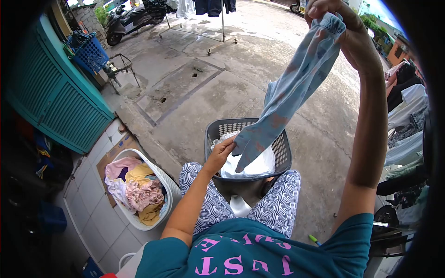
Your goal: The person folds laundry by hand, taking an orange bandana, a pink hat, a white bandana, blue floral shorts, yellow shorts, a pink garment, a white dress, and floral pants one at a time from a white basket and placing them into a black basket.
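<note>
My right hand [345, 28] is raised high and grips the top of a light blue garment [289, 92] with faded orange marks, which hangs down toward a dark grey laundry basket [282, 148]. My left hand [221, 150] pinches the garment's lower end at the basket's near rim. White cloth [257, 167] lies inside the basket, which rests between my knees in patterned blue-and-white trousers.
A white basket [164, 178] full of pink and yellow clothes stands on the tiled step at my left. A teal cabinet [55, 99], a blue crate [90, 53], a scooter [132, 18] and a drying rack [208, 28] stand around the concrete yard. Hung clothes [408, 116] crowd the right.
</note>
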